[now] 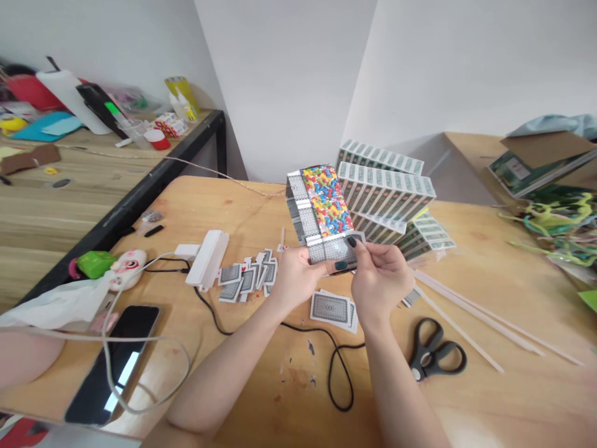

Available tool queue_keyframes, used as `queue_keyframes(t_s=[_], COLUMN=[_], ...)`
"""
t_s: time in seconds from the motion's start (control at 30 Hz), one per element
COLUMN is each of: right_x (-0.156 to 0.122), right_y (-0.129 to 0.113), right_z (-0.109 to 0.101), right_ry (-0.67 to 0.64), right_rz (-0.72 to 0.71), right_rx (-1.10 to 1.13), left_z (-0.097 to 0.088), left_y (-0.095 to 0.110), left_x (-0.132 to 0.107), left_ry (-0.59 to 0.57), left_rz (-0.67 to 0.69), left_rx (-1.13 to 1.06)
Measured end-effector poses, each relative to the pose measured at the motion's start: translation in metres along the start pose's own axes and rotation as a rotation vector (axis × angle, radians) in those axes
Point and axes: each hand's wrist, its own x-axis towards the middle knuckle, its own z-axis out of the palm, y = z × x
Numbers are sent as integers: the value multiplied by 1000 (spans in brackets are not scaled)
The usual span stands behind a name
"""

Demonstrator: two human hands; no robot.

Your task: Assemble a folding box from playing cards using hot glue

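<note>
Between my hands is a box-like piece built from playing cards (pixel 303 214), tilted, with a bright multicoloured patterned panel on one face. My left hand (pixel 297 280) is closed on its lower left edge, thumb against the near side. My right hand (pixel 381 280) pinches the lower right edge, where a pale strip or card edge shows; some fingertips are hidden behind the piece. Below the hands lie a few loose playing cards (pixel 330 308), backs up. To the left is a scattered heap of playing cards (pixel 249 277), some cut into smaller pieces.
Stacked rows of green-and-white card boxes (pixel 387 190) stand behind. Black-handled scissors (pixel 436 351) and long white strips (pixel 476 311) lie at right. A white power strip (pixel 208 258), a phone (pixel 114 364) and a black cable (pixel 333 367) occupy the left and front.
</note>
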Motion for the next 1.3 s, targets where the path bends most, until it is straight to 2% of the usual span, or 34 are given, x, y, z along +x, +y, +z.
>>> queue_keyframes(t_s=[0.13,0.33,0.4,0.5,0.57,0.8,1.03,1.17,1.3], right_x=[-1,-10,-12,-11,-11,-13,-12,-10,-7], right_y=[1,14,18,21,21,14,14,19,24], right_z=[0,6,8,8,8,7,7,7,7], right_ry=[-3,-75,-107,-125,-119,-96,-96,-79,-61], right_rz=[-12,16,42,54,40,-15,-17,-18,-26], right_rx=[-6,15,1,-30,-26,110,146,128,66], left_z=[0,-10,-14,-16,-15,-7,-3,-5,-11], left_y=[-3,-3,-5,-9,-11,-22,-22,-22,-16], left_x=[0,5,9,15,16,15,15,15,15], left_ry=[43,210,166,12,-17,122,177,224,181], left_rz=[41,40,-2,-35,-21,33,44,4,-43], left_rx=[64,311,281,60,-39,-47,-74,11,48])
